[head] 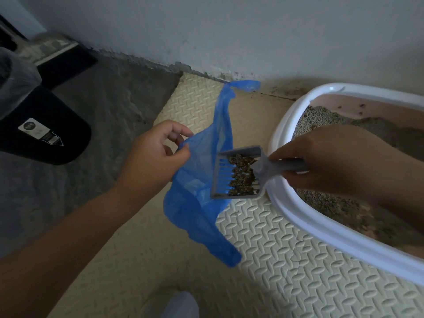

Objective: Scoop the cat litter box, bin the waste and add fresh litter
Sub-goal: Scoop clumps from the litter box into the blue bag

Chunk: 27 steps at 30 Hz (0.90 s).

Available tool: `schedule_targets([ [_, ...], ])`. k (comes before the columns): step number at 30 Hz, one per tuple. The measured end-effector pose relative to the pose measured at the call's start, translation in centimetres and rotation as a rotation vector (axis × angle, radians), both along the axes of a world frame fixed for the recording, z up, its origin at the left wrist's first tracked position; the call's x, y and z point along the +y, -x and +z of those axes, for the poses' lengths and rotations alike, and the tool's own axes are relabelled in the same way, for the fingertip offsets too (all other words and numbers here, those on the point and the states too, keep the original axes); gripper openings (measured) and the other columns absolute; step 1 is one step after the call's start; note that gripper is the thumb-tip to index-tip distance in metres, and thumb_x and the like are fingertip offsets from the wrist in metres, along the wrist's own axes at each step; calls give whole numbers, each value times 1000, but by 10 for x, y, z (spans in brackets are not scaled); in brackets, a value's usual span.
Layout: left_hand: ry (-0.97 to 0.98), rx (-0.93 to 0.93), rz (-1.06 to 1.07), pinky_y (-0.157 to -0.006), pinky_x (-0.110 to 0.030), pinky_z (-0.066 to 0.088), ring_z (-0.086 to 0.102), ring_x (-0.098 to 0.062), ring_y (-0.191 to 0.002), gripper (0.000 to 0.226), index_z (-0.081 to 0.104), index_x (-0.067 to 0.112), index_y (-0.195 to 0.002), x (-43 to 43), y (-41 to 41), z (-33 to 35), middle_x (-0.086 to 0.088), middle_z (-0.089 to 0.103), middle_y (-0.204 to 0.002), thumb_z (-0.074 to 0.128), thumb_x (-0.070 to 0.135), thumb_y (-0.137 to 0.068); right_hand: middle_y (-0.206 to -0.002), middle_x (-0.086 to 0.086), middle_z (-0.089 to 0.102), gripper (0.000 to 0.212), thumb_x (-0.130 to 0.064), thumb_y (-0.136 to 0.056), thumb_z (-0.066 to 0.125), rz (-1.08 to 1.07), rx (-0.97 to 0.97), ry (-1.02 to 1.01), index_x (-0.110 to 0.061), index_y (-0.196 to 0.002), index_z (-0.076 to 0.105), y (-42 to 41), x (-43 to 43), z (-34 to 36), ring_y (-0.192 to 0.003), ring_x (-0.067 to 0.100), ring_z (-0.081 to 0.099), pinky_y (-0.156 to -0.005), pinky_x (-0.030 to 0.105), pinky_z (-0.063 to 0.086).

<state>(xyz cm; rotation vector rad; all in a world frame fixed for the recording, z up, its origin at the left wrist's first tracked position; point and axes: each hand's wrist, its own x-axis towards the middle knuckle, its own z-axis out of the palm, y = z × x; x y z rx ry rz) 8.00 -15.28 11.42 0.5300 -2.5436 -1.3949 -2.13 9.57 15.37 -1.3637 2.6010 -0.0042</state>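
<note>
Cream embossed foam mat (286,260) on grey floor (91,134) by white wall (229,31).
Black bin (46,129) left. Left hand (151,154) pinches blue bag (199,203); right hand (332,161) grips scoop (238,173) of clumps over it, beside litter box (321,226).

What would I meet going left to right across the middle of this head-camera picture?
Dark labelled container, left hand, blue bag it pinches, scoop loaded with clumps, right hand gripping the scoop's handle.
</note>
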Motion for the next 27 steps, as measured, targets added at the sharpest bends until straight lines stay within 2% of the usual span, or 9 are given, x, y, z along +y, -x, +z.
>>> schedule_targets([
  [4, -71, -36, 5, -36, -18, 36, 44, -8, -41, 28, 63, 30, -88, 7, -3, -3, 18, 56, -78, 60, 3, -86, -72, -17, 64, 27, -40, -77, 54, -73, 2, 37, -51, -100, 63, 2, 9, 14, -61, 7, 51, -56, 22, 43],
  [8, -128, -41, 10, -37, -20, 37, 47, -14, -44, 28, 63, 30, -89, 17, -4, -7, 17, 56, -79, 59, 2, -86, -62, -22, 59, 29, -39, -74, 57, -104, -106, 63, -50, -99, 65, -2, 4, 25, -59, 1, 55, -58, 24, 48],
  [10, -135, -28, -9, -37, -22, 37, 47, -17, -46, 29, 63, 30, -91, 21, -5, -8, 15, 56, -80, 59, 2, -87, -69, -19, 63, 32, -39, -73, 56, -57, -120, 54, -47, -102, 66, -5, -2, 21, -61, 4, 54, -62, 29, 52],
  [12, -143, -23, -32, -37, -22, 37, 48, -18, -46, 28, 63, 28, -92, 25, -6, -8, 15, 56, -80, 58, 1, -87, -80, -18, 65, 37, -40, -74, 55, -7, -131, 58, -47, -109, 64, -7, -10, 14, -63, 3, 44, -67, 28, 50],
  [16, -175, -13, -36, -36, -20, 36, 46, -9, -41, 30, 62, 25, -91, 28, -7, -8, 16, 55, -77, 57, -4, -87, -97, -14, 65, 36, -39, -82, 51, 29, -92, -10, -45, -117, 58, -9, -22, 2, -75, 7, 44, -70, 26, 43],
  [18, -173, 0, -21, -37, -19, 36, 46, -8, -40, 30, 62, 26, -89, 25, -9, -8, 16, 55, -78, 57, -4, -87, -88, -12, 62, 35, -39, -82, 50, 21, -60, -30, -43, -115, 60, -7, -20, 0, -73, 9, 41, -69, 27, 44],
  [21, -152, 14, 18, -37, -19, 37, 48, -12, -44, 30, 62, 29, -88, 19, -13, -9, 12, 56, -81, 58, -1, -88, -65, -9, 45, 30, -42, -81, 49, 10, 9, -91, -41, -109, 60, -5, -10, -2, -69, 12, 43, -63, 25, 38],
  [25, -183, -1, 27, -36, -19, 38, 49, -7, -41, 29, 61, 26, -89, 20, -16, -11, 17, 55, -78, 57, -2, -89, -58, -12, 45, 24, -40, -76, 49, -12, 6, -84, -41, -96, 61, -2, 1, 5, -59, 11, 45, -60, 26, 46],
  [27, -196, -2, 23, -36, -18, 37, 48, -6, -40, 27, 61, 25, -89, 23, -17, -12, 17, 55, -78, 57, -2, -89, -63, -14, 52, 28, -38, -77, 48, -17, -35, -48, -45, -100, 62, -2, 2, 12, -63, 10, 52, -63, 26, 49],
])
